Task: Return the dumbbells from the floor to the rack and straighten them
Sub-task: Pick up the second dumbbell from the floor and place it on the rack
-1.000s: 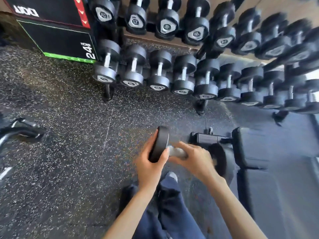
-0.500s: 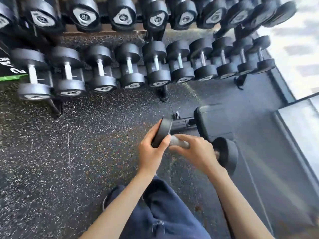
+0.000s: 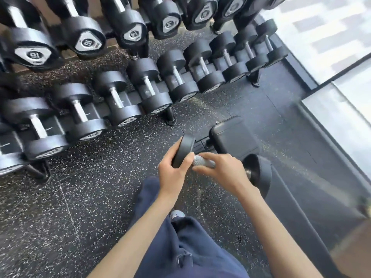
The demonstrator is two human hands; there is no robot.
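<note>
Below the rack [image 3: 170, 117], 1 dumbbell [image 3: 202, 160] is carried, left hand [image 3: 172, 173] cupping its end, right hand [image 3: 222, 171] gripping its handle; racking and straightening remain.

matt rubber dumbbell [image 3: 259, 173], knurled metal handle [image 3: 202, 161]

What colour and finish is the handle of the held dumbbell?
Silver knurled metal handle between black rubber heads, gripped by the right hand; head view shows it.

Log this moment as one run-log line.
black rubber-headed dumbbell carried | left hand on head | right hand on knurled handle | black dumbbell rack ahead
</note>
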